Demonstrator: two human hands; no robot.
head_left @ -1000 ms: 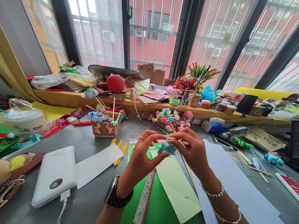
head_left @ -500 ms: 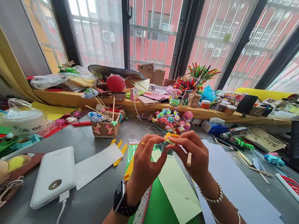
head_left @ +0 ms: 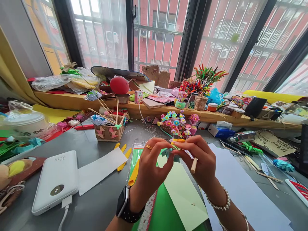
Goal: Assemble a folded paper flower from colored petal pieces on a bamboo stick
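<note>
Big grey desk (head_left: 96,205) under a window, and it's packed. The wooden ledge (head_left: 79,102) along the back is piled with bags, boxes, a red ball (head_left: 119,85) and a lot of craft bits.

On the right lies a large white sheet (head_left: 243,192). Next to it is a dark green sheet (head_left: 166,213) with a pale green paper (head_left: 184,194) lying on top of it. On the left is a white power bank (head_left: 56,179) with its cable plugged in, and a white strip (head_left: 101,168) just beside it. Further back are a little cardboard box (head_left: 108,132) with pink stars, sticks poking out of it, and a bunch of tiny paper flowers (head_left: 176,123). A patterned ruler (head_left: 147,216) sits on the green sheet's left edge, mostly hidden by the left wrist and its watch.

Both hands are up over the green sheets, between the camera and that flower bunch. The left hand (head_left: 149,170) has its fingers pinched nearly closed on a small teal paper flower (head_left: 171,154). The right hand (head_left: 203,163) pinches the same piece from the other side, with a yellow-orange bit (head_left: 178,140) sticking up between the 2 sets of fingertips. A short wooden stick (head_left: 193,165) is tucked in the right hand's fingers, pointing down.

The fingers cover most of the flower (so I can't tell its exact shape).
</note>
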